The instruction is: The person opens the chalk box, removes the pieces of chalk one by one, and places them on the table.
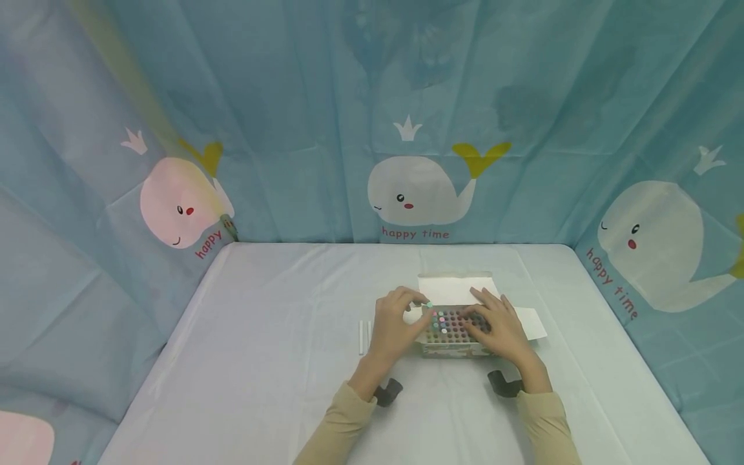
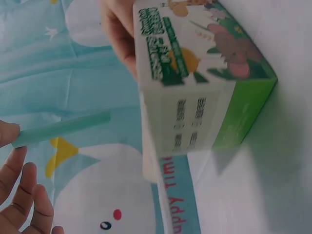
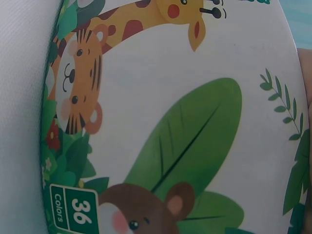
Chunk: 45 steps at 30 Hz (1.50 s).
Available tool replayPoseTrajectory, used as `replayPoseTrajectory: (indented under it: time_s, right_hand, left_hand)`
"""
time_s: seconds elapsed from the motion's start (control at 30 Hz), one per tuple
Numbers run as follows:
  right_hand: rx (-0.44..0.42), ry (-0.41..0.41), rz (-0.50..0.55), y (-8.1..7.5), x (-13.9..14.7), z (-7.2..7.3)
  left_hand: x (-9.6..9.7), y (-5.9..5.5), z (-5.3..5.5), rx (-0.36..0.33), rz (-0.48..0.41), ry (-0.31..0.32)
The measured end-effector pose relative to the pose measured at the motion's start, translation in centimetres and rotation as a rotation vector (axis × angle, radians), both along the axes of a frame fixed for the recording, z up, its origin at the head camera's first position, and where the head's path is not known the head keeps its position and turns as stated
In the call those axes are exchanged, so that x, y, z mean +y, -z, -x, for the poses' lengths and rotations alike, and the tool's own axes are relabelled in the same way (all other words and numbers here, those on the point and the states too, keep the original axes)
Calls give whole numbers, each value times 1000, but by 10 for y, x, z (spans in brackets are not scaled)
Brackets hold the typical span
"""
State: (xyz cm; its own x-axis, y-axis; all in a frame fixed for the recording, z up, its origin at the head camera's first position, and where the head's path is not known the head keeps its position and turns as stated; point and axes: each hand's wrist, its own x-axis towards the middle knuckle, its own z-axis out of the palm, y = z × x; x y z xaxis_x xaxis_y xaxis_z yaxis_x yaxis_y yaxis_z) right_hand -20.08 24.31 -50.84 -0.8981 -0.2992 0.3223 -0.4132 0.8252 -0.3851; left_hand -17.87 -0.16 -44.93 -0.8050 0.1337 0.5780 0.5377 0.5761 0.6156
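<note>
Noting the left hand [image 1: 398, 320] pinching one end of a green stick [image 2: 68, 127] above the left part of the box [image 1: 453, 351], which sits on the surface [image 1: 279, 336]. The right hand [image 1: 501, 325] lies spread over the box's right part. We judge the stick light, stiff, smooth enough to roll, perhaps brittle; we'd grip its end lightly, steadying the box walls.

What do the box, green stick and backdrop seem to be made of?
Box: likely printed card with a smooth finish; its thin folded flaps suggest it. Green stick: perhaps wax or plastic, evenly coloured and matt-looking, but the blur leaves it open. Backdrop: fabric or thin plastic sheeting, slightly sheeny; its soft folds and creases fit either.
</note>
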Motion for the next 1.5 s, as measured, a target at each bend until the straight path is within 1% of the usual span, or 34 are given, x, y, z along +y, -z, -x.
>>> replayPoseTrajectory:
  time_s: [0.17, 0.4, 0.53, 0.63, 1.0, 1.13, 1.23, 1.5]
  right_hand:
    - [-4, -14, 15, 0, 0, 0]
    - [-3, -11, 11, 1, 1, -1]
    - [1, -9, 8, 1, 1, -1]
    - [2, -12, 13, 1, 0, -1]
    - [20, -29, 22, 1, 1, -1]
    - [21, -27, 21, 1, 1, -2]
    - [22, -28, 20, 1, 2, -2]
    - [17, -35, 21, 1, 1, -1]
  left_hand:
    - [-11, -3, 0, 5, 6, -18]
    - [-28, -5, 2, -7, 30, -37]
    - [-39, -6, 3, -27, -3, -47]
    - [-48, -5, 5, -29, -26, -53]
    - [-74, -2, 14, -66, -108, -47]
    - [-81, -2, 15, -95, -141, -40]
    - [-85, -2, 15, -125, -158, -47]
    - [-98, 2, 18, -201, -165, -96]
